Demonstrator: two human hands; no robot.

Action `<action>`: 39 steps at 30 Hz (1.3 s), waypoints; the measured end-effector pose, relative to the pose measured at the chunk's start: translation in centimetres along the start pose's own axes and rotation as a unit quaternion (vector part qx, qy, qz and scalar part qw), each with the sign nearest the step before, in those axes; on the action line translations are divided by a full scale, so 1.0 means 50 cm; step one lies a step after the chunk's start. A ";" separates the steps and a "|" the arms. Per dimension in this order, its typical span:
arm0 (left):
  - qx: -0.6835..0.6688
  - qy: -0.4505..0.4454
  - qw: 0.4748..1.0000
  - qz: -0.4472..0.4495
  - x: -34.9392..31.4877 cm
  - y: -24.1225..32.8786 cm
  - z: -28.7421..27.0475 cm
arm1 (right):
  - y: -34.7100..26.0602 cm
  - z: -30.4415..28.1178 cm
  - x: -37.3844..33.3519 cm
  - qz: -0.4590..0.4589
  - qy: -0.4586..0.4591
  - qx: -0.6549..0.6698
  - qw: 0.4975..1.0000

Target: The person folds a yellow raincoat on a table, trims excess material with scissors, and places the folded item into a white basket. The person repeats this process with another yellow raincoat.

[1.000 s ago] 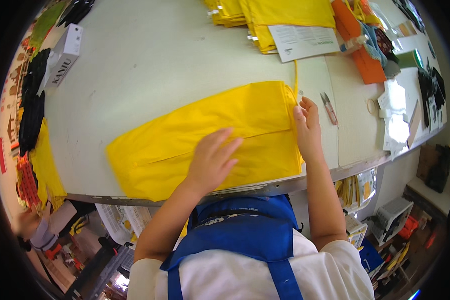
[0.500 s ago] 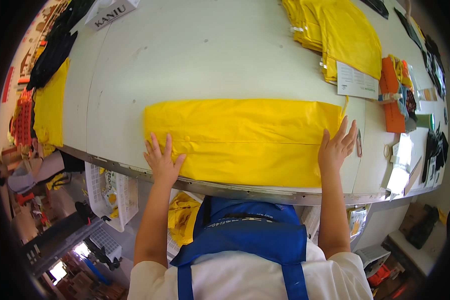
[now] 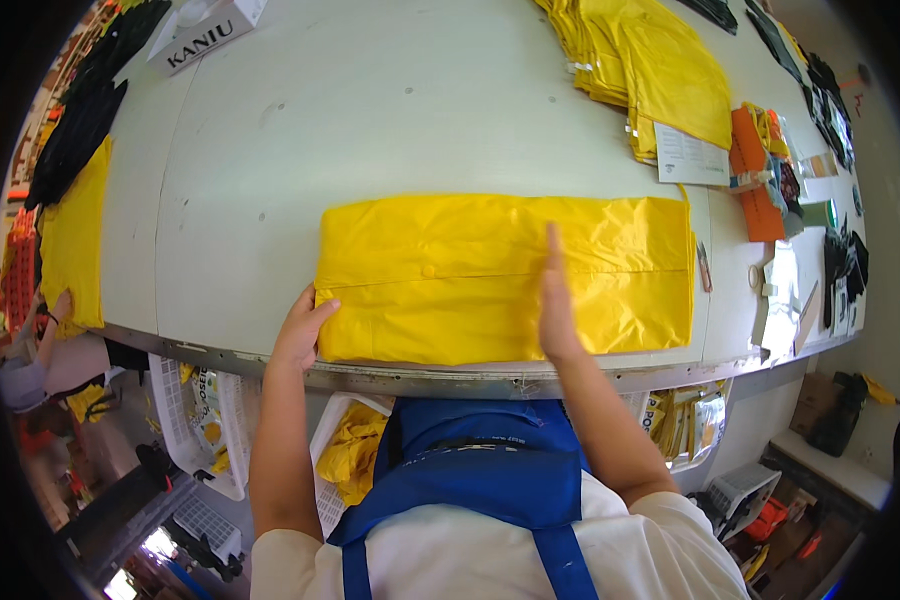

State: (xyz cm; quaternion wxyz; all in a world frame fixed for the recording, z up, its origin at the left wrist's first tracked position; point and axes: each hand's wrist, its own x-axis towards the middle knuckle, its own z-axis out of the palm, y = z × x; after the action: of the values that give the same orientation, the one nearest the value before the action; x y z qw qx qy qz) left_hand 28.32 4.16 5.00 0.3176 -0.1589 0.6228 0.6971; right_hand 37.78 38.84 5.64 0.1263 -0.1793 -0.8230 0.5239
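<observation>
Folded yellow fabric (image 3: 420, 325) lies flat on a pale table (image 3: 270, 140), close to the near edge, a seam running along its length. Left hand (image 3: 296, 332): at the fabric's near left corner, thumb upon the margin, fingers along the side; whether the edge is pinched cannot be told. Right hand (image 3: 558, 312): empty, edge-on, fingers extended, over the fabric right of its middle; blur leaves contact uncertain. Just beside the fabric's right end: small snips (image 3: 705, 268). Beyond its far right corner: stacked yellow pieces (image 3: 670, 75), a white printed sheet (image 3: 682, 158) and an orange box (image 3: 760, 205). Well beyond its far left corner: a white box (image 3: 208, 38). Well to its left: yellow cloth (image 3: 75, 240).
</observation>
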 end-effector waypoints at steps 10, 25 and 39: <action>0.061 -0.310 0.938 0.141 -0.203 0.207 0.528 | 0.007 0.041 -0.009 0.112 -0.051 0.392 0.912; 0.487 -0.135 0.745 0.435 -0.032 -0.150 0.485 | 0.071 -0.070 0.043 0.129 -0.197 0.262 0.936; 0.604 -0.113 0.662 0.429 -0.026 -0.047 0.465 | 0.086 -0.547 0.139 0.085 -0.044 -0.034 0.995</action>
State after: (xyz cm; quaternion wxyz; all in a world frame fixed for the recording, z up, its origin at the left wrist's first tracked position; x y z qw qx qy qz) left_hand 34.83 26.46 8.04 0.0779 0.4326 0.8656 0.2398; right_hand 43.03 65.85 13.34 0.0390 -0.2294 -0.8268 0.5121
